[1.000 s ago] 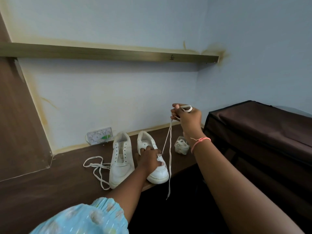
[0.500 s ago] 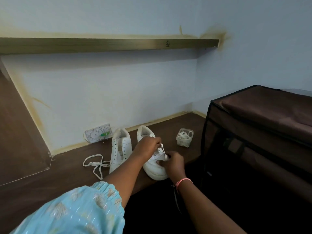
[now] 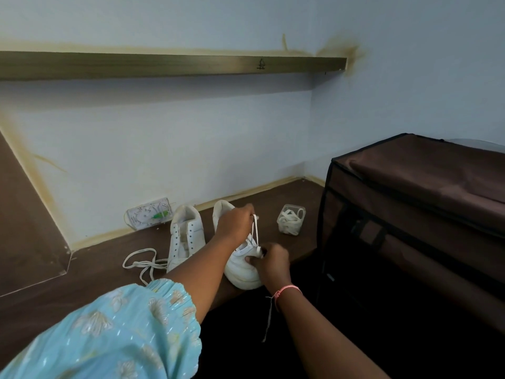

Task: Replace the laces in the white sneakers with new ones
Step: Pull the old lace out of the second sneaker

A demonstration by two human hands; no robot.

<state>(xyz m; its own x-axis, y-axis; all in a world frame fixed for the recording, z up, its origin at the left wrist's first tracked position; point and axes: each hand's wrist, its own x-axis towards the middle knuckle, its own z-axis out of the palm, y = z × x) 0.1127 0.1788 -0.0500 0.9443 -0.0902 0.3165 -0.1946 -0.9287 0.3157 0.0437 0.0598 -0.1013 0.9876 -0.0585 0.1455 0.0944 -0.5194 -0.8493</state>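
Two white sneakers stand side by side on the dark wooden desk [image 3: 82, 285]. The left sneaker [image 3: 185, 236] has bare eyelets, and a loose white lace [image 3: 139, 261] lies beside it. My left hand [image 3: 235, 222] hovers over the right sneaker [image 3: 243, 272] and pinches a white lace [image 3: 255, 228] that rises from the shoe. My right hand [image 3: 273, 262] grips the same lace low at the shoe's toe side. A lace end hangs below my right wrist. A small clear tub of laces [image 3: 291, 220] stands to the right.
A brown fabric storage box [image 3: 410, 214] stands close on the right. A white socket plate [image 3: 150, 213] sits at the wall base behind the shoes. A wooden shelf [image 3: 175, 65] runs along the wall above. The desk's front edge lies just under the right sneaker.
My right hand came down from high up, where it held the lace taut, to the right sneaker's toe. My left hand rose from the shoe and now pinches the lace above it.
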